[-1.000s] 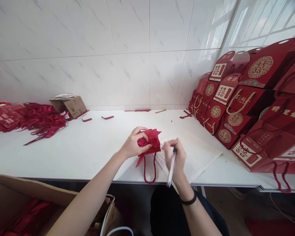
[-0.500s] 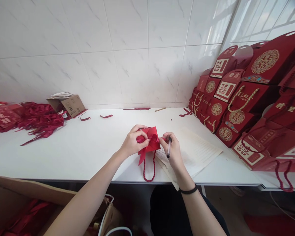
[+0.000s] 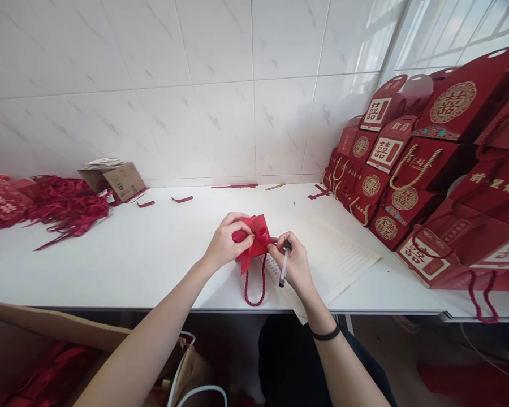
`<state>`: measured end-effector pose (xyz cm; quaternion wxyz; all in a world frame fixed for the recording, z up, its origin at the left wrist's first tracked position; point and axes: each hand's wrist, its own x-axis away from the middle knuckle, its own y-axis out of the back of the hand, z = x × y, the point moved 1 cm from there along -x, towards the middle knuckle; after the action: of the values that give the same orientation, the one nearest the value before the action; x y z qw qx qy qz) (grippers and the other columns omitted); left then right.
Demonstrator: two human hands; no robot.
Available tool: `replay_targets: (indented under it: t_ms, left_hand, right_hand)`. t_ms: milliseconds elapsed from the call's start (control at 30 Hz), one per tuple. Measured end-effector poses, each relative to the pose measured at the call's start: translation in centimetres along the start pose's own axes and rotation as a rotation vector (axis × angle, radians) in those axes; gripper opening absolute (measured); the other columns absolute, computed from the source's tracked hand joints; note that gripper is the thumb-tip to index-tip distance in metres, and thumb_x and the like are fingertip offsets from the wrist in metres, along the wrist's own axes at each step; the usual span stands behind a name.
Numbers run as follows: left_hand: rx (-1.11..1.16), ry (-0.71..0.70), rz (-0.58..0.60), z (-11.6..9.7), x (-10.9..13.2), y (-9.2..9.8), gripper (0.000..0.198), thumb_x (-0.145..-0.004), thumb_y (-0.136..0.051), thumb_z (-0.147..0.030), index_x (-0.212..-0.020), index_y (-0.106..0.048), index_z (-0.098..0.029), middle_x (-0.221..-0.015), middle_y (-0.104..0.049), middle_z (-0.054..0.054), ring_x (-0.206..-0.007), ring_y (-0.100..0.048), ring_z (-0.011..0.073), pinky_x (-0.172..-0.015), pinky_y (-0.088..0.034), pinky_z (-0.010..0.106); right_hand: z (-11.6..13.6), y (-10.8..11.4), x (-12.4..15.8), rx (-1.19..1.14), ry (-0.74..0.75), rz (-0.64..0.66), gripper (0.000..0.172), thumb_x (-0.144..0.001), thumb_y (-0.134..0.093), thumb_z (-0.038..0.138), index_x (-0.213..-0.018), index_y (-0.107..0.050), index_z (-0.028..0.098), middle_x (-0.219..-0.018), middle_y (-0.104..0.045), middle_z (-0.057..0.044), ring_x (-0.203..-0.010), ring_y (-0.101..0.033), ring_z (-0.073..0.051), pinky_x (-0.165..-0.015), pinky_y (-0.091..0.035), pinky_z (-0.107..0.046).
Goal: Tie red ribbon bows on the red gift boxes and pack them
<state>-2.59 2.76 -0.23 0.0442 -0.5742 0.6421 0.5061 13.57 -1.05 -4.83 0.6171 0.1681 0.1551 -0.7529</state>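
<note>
Ribbons (image 3: 70,206) left — held box (image 3: 258,222) centre — paper (image 3: 343,254), then stacked boxes (image 3: 402,198) right.

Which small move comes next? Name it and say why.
Probably pull the red bow gently snug: the left hand pinches its left side on the red box, while the right hand, also holding a pen, is at its right edge.

Over table (image 3: 131,260), left hand (image 3: 227,241) hides part of red box (image 3: 257,224). In front of table, carton (image 3: 68,325) cropped. On table, writing (image 3: 273,267) on paper (image 3: 339,270) illegibly small.
</note>
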Motion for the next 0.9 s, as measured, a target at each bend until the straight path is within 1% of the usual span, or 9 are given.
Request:
replay_targets:
  t_ms: [67, 167, 300, 367, 500, 700, 767, 900]
  left_hand:
    - [-0.005, -0.005, -0.003, 0.0, 0.0, 0.0, 0.005, -0.074, -0.059, -0.02, -0.068, -0.061, -0.02, -0.106, -0.056, 0.006, -0.101, -0.057, 0.0193, -0.093, -0.047, 0.038]
    - [-0.002, -0.008, -0.004, -0.1, 0.1, 0.0, 0.006, -0.074, -0.059, -0.019, -0.068, -0.061, -0.02, -0.106, -0.056, 0.006, -0.101, -0.057, 0.0193, -0.093, -0.047, 0.038]
    - [0.01, -0.013, -0.001, -0.1, 0.2, 0.0, 0.005, -0.073, -0.059, -0.019, -0.068, -0.061, -0.019, -0.107, -0.056, 0.006, -0.102, -0.057, 0.0197, -0.093, -0.047, 0.038]
    - [0.014, -0.015, 0.003, -0.1, 0.2, 0.0, 0.005, -0.073, -0.059, -0.019, -0.068, -0.061, -0.019, -0.107, -0.056, 0.006, -0.102, -0.057, 0.0198, -0.093, -0.047, 0.038]
    - [0.018, -0.017, 0.005, 0.0, 0.1, 0.1, 0.005, -0.073, -0.059, -0.019, -0.068, -0.061, -0.019, -0.106, -0.056, 0.006, -0.102, -0.057, 0.0199, -0.093, -0.047, 0.038]
    - [0.03, 0.012, 0.01, 0.2, 0.0, 0.1, 0.005, -0.072, -0.059, -0.018, -0.068, -0.061, -0.019, -0.106, -0.057, 0.006, -0.102, -0.057, 0.0201, -0.094, -0.046, 0.039]
    - [0.034, 0.026, 0.013, 0.2, 0.0, 0.1, 0.005, -0.072, -0.059, -0.018, -0.067, -0.06, -0.019, -0.106, -0.056, 0.006, -0.103, -0.056, 0.0199, -0.095, -0.045, 0.038]
    - [0.047, 0.036, 0.032, 0.2, 0.0, 0.2, 0.005, -0.072, -0.06, -0.019, -0.067, -0.061, -0.019, -0.108, -0.056, 0.006, -0.104, -0.055, 0.02, -0.096, -0.044, 0.038]
  right_hand:
    - [-0.1, 0.1, 0.0, -0.04, -0.014, 0.023, 0.022, -0.072, -0.059, 0.03, -0.069, -0.039, 0.022, -0.071, -0.058, -0.001, -0.062, -0.052, -0.016, -0.056, -0.039, -0.028]
    - [0.0, 0.3, 0.0, -0.055, -0.023, 0.034, 0.021, -0.07, -0.059, 0.028, -0.068, -0.039, 0.022, -0.075, -0.061, -0.003, -0.075, -0.059, -0.021, -0.062, -0.041, -0.03]
    - [0.4, 0.6, -0.1, -0.025, -0.037, 0.044, 0.02, -0.069, -0.059, 0.027, -0.067, -0.04, 0.022, -0.073, -0.06, -0.003, -0.091, -0.06, -0.026, -0.067, -0.042, -0.031]
    - [0.5, 0.7, -0.1, -0.014, -0.047, 0.044, 0.02, -0.069, -0.059, 0.027, -0.066, -0.04, 0.022, -0.07, -0.059, -0.002, -0.092, -0.06, -0.026, -0.066, -0.041, -0.03]
    - [0.3, 0.8, -0.1, -0.01, -0.081, 0.042, 0.019, -0.068, -0.058, 0.027, -0.067, -0.04, 0.021, -0.072, -0.061, -0.003, -0.083, -0.061, -0.025, -0.063, -0.04, -0.03]
    - [-0.1, 1.4, -0.2, -0.027, -0.099, 0.036, 0.02, -0.068, -0.059, 0.028, -0.068, -0.041, 0.021, -0.068, -0.059, -0.002, -0.072, -0.059, -0.02, -0.064, -0.041, -0.029]
    - [-0.2, 1.6, -0.2, -0.023, -0.107, 0.046, 0.02, -0.068, -0.059, 0.027, -0.069, -0.04, 0.021, -0.066, -0.058, 0.0, -0.066, -0.056, -0.017, -0.061, -0.04, -0.028]
    - [-0.3, 1.8, -0.2, 0.028, -0.103, 0.047, 0.016, -0.065, -0.056, 0.024, -0.068, -0.04, 0.021, -0.06, -0.053, 0.003, -0.054, -0.046, -0.012, -0.054, -0.035, -0.024]
